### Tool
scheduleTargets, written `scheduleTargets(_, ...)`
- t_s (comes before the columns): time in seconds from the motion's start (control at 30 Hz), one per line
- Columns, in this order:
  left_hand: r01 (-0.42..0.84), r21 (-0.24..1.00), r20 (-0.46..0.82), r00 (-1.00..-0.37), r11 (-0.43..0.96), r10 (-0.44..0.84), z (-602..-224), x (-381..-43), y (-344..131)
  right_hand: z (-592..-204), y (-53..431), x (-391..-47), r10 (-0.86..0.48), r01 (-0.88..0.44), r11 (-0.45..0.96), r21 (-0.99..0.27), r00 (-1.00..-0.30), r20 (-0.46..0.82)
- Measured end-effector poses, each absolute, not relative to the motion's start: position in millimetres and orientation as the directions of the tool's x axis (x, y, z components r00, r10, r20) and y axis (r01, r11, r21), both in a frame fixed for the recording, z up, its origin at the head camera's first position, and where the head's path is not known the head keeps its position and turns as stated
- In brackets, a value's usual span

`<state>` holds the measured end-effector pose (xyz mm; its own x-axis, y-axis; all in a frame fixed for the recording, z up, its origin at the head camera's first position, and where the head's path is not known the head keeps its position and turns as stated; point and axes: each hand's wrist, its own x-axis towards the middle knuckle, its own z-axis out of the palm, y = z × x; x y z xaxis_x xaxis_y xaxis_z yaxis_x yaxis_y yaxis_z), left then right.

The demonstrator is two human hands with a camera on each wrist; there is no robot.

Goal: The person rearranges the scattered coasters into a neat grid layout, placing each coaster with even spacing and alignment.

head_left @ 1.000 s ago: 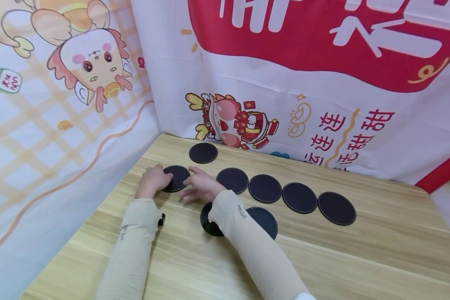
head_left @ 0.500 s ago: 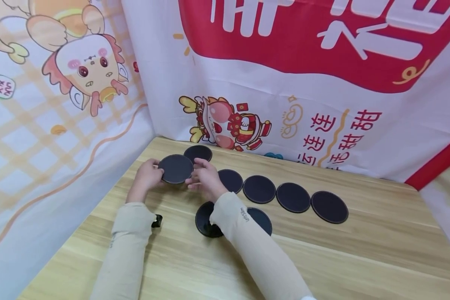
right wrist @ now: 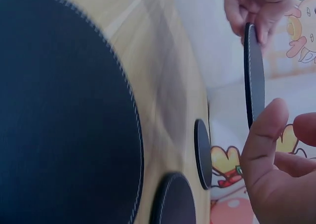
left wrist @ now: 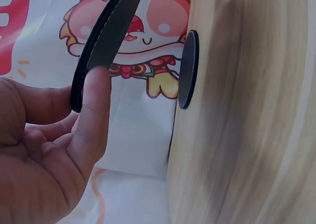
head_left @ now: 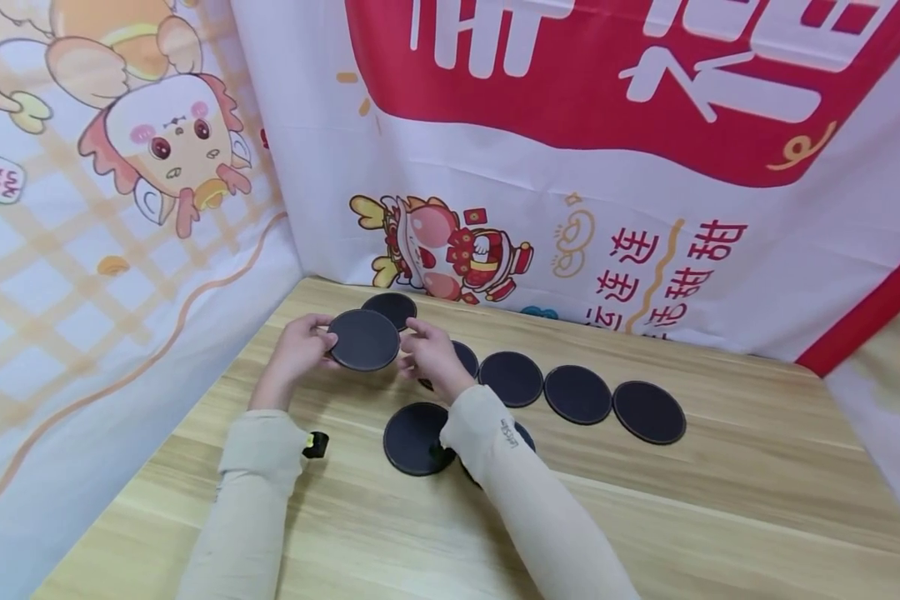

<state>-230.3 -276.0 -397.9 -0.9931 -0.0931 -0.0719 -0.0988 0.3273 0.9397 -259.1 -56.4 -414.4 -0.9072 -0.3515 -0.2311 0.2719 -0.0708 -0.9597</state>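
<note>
My left hand (head_left: 296, 354) pinches a round black coaster (head_left: 363, 340) by its left edge, above the table. Pale stitching runs round its rim in the left wrist view, where thumb and fingers hold the coaster (left wrist: 103, 41) tilted. By its other edge is my right hand (head_left: 433, 358), thumb and fingers spread. The right wrist view has the right thumb overlapping the end of the coaster (right wrist: 254, 76), with the forefinger apart; contact I cannot tell. Behind the held coaster lies another coaster (head_left: 393, 302), partly covered.
Several coasters form a row to the right, among them a middle coaster (head_left: 510, 379) and an end coaster (head_left: 649, 412). Nearer lies another coaster (head_left: 416, 437), beside one mostly hidden under the right sleeve (head_left: 525, 475). Printed cloth (head_left: 450, 167) hangs behind the wooden table (head_left: 360, 525).
The left hand has lifted the coaster off the table and carried it slightly right. My right hand has stayed near its right edge. The view has shifted a little.
</note>
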Motion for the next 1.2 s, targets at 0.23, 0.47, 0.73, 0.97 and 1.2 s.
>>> scheduleTargets(0.23,-0.064,0.948,-0.064,-0.998,0.313,-0.012,-397.7,-231.7,-262.4,-418.0,-38.3,-259.9,-0.334,0.196,0.069,-0.978,-0.919,-0.208)
scheduleTargets(0.47,-0.044,0.971,-0.059,-0.996,0.235,0.059,-397.1,-228.4,-248.0,-419.3,-16.9,-254.6,-0.351,0.155,0.139,-0.978,-0.916,-0.195)
scheduleTargets(0.73,-0.023,0.985,-0.046,-0.990,0.171,0.132,-391.4,-230.5,-227.8,-416.6,14.2,-244.1,-0.395,0.107,0.062,-0.992,-0.910,-0.123)
scheduleTargets(0.97,-0.013,0.984,-0.050,-0.978,0.179,0.201,-385.8,-226.9,-201.4,-413.5,44.6,-231.7,-0.388,0.126,0.005,-0.992,-0.914,-0.118)
scheduleTargets(1.2,-0.024,0.983,-0.081,-0.945,0.181,0.316,-376.2,-223.0,-176.1,-411.1,71.3,-221.4,-0.335,0.138,-0.085,-0.987,-0.937,-0.103)
